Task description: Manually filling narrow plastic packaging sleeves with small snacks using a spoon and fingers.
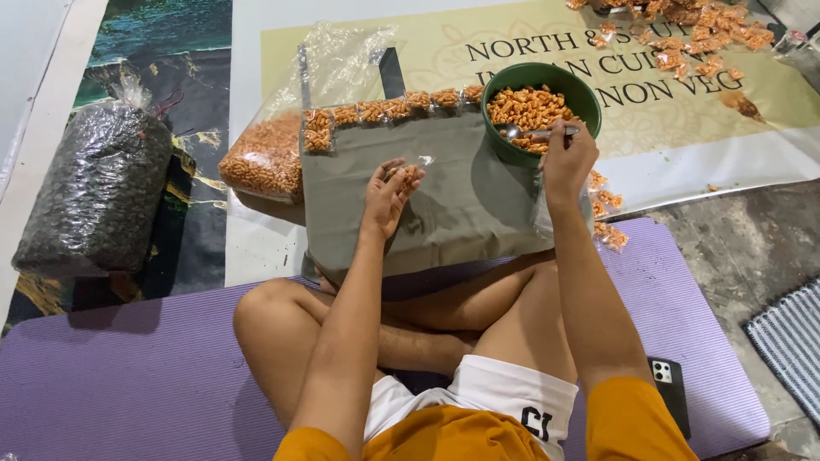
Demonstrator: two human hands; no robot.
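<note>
Black seeds fill a tied clear sack [96,192] that lies far left of the grey board [427,196], well apart from it on the floor. Nearer, just beside the board's left edge, a big open plastic bag of orange snack [266,154] rests against it. Along the board's far edge a row of small filled packets [389,109] stands in line, touching each other. The left hand [389,198] lies on the middle of the board, its grip closed narrow around a small clear pouch [407,175] with some orange snack inside. Around this hand the board is bare and gives free room up to its near edge, which rests on the person's crossed legs. At the board's right far corner sits a green bowl [581,98] full of the snack; the right hand [568,162] is at its near rim, grip closed on a metal spoon [523,131] that dips in. Right of the board, loose packets [605,213] lie at the edge of the purple mat [137,367], and a dark phone [668,391] lies on the mat near the right knee.
</note>
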